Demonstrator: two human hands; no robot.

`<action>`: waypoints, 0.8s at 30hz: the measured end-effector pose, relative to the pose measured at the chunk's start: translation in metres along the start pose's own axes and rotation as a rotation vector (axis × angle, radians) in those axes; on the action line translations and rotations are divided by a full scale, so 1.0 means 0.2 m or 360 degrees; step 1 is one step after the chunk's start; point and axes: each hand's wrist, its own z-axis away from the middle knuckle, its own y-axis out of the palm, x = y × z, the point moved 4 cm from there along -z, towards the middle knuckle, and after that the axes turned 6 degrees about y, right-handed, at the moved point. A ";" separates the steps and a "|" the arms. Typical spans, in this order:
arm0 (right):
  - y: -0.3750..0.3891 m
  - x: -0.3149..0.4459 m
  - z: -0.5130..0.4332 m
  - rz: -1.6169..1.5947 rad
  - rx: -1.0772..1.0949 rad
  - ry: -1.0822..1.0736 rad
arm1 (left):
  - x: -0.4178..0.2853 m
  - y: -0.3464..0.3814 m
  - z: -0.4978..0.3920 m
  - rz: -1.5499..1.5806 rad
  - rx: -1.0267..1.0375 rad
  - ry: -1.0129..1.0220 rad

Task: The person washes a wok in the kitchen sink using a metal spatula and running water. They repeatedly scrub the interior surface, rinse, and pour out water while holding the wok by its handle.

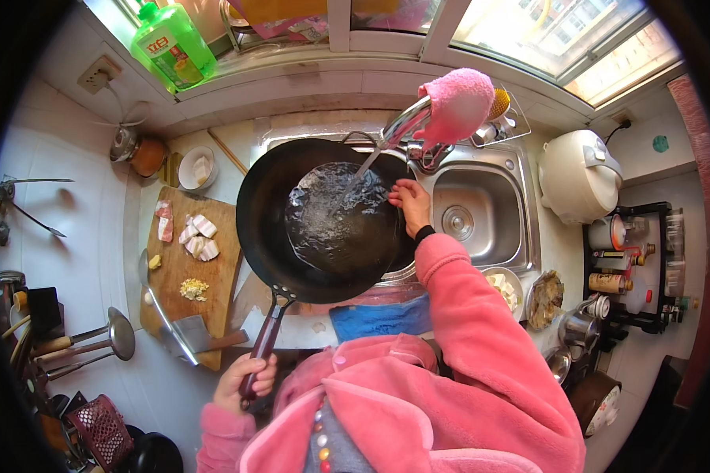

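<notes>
A black wok (266, 236) sits over the left part of the sink, with water (337, 230) pooled in its bottom. From the faucet (403, 121), which has a pink cloth (458, 103) over it, a stream runs into the wok. My left hand (248, 375) grips the wok's long brown handle (265, 343). At the wok's right rim is my right hand (411, 201), fingers bent; whether it grips the rim I cannot tell. Left of the wok, a wooden cutting board (168, 260) holds pieces of fatty meat (200, 236), minced garlic or ginger (194, 290), a ladle (165, 313) and a cleaver (189, 334).
The right sink basin (479, 207) adjoins the wok. A white bowl (197, 168) and chopsticks (228, 152) lie at the back left. To the right stand a rice cooker (577, 177) and a bowl of white cubes (503, 290). A blue cloth (381, 317) lies at the counter's front.
</notes>
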 end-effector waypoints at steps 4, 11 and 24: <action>0.31 -0.10 0.06 0.0327 0.0517 -0.0074 | -0.01 0.00 -0.01 -0.0013 0.0049 -0.0026; 0.62 -0.17 0.38 0.2166 0.0959 -0.0897 | 0.01 -0.02 0.00 -0.0009 -0.0008 -0.0010; 0.61 -0.28 0.74 0.1400 0.1129 -0.0638 | -0.01 0.02 -0.01 -0.0078 0.0002 0.0005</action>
